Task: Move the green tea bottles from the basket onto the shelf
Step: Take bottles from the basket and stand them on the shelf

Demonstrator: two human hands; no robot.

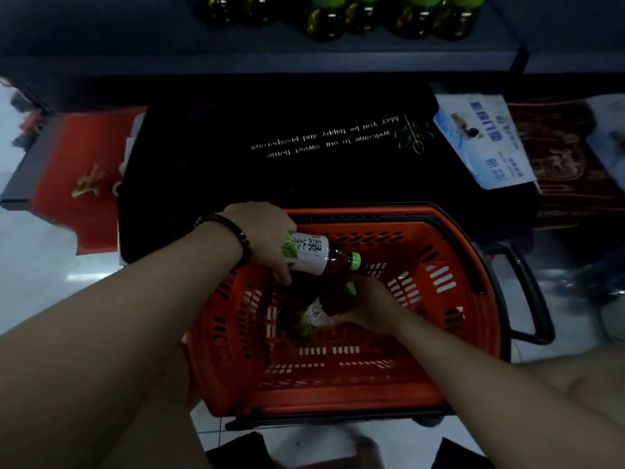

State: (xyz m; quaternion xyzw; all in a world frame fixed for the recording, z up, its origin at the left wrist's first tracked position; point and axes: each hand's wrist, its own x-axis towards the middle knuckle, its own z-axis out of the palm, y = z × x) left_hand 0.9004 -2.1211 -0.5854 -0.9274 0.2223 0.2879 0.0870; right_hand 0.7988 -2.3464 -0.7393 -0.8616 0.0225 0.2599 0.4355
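1. forearms, bare, entering from 7 and 5 o'clock and converging over the basket; nearest items in view.
2. left hand (267, 240): beaded bracelet (233, 236) at the wrist; fingers wrapped around the lower body of a green tea bottle, gripping it.
3. upper green tea bottle (313, 253): white label with green print, dark liquid, green cap pointing toward 3 o'clock; held roughly level above the basket interior.
4. right hand (370, 304): closed around the neck end of a second bottle, just below the first.
5. lower green tea bottle (313, 316): tilted, cap toward 1 o'clock, base toward 7 o'clock, down inside the basket; whether the base touches the basket floor cannot be told.
6. red basket (439, 292): slotted plastic, on the floor at frame centre; black handle (527, 292) folded out at 3 o'clock.
7. black mat (304, 147): pale lettering, just beyond the basket at 12 o'clock.
8. red mat (77, 170) at 10 o'clock; blue-white packet (480, 140) at 2 o'clock.
9. shelf (270, 52): grey edge across 12 o'clock, bearing shelved bottles (419, 18), green-capped, dim.
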